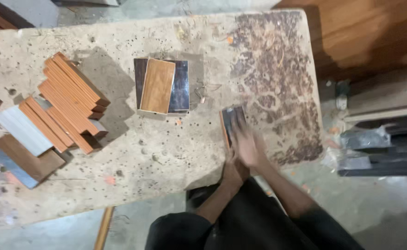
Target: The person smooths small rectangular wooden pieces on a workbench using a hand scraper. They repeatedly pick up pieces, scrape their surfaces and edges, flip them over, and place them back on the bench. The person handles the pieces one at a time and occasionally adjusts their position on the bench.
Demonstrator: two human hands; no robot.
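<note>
A small board piece with a dark glossy face and an orange edge [231,119] lies on the worn table [166,153] near its front edge. My right hand [249,147] is motion-blurred, with its fingers spread over the near end of that piece. My left hand [234,172] sits just below it at the table's edge, partly covered by the right hand, and its fingers are hidden. Farther back lies a wood-grain board [157,85] on top of a dark glossy panel [181,85].
A heap of orange-brown board strips [71,99] lies at the left, with a grey-white piece [23,129] and a brown piece [27,159] beside it. Dark metal bars [384,153] lie on the floor to the right. A wooden stick [103,229] leans below the table.
</note>
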